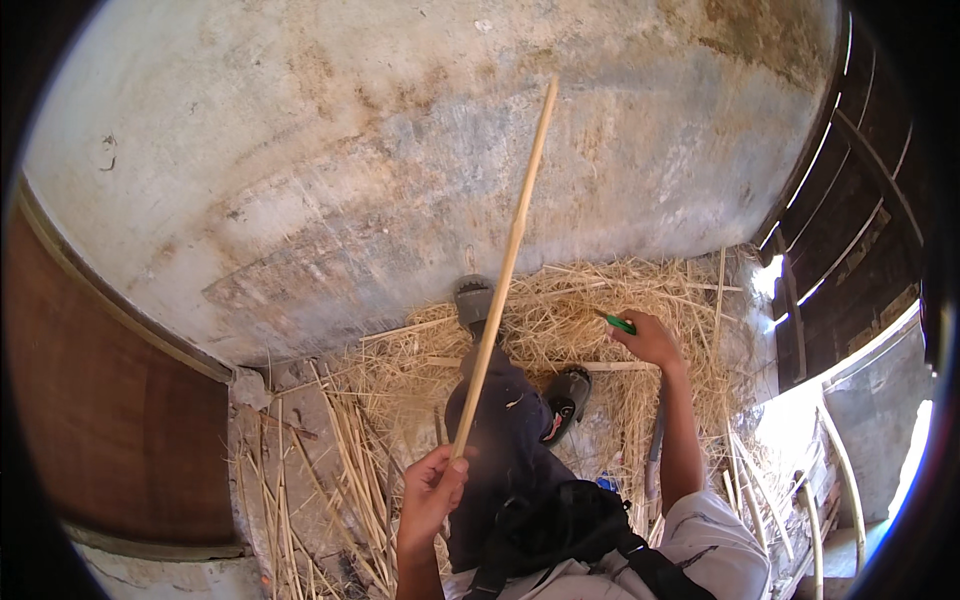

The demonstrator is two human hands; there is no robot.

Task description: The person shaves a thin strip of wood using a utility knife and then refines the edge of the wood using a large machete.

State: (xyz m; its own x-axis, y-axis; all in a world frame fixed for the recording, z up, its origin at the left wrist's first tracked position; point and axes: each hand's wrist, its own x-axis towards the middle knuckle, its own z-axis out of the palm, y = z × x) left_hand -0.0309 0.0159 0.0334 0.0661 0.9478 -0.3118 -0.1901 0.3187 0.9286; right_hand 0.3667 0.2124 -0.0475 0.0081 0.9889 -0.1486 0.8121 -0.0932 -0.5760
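Pinched between the thumb and fingers of my left hand (434,487) is the lower end of a long, pale bamboo stick (515,232). The stick slants up and slightly right across the view, with a node partway along it and its far end in front of the wall. My right hand (650,340), off to the right and apart from the stick, is closed round a small green-handled knife (620,323). Its thin tip points left, over the straw; most of the handle is hidden in my fingers.
Straw and shavings (560,325) cover the floor round my shoes (567,400). A bundle of thin sticks (350,470) lies at lower left, near a brown wooden panel (110,400). A stained plaster wall (350,180) rises ahead. Dark slatted boards (850,210) and bent poles (845,470) stand at right.
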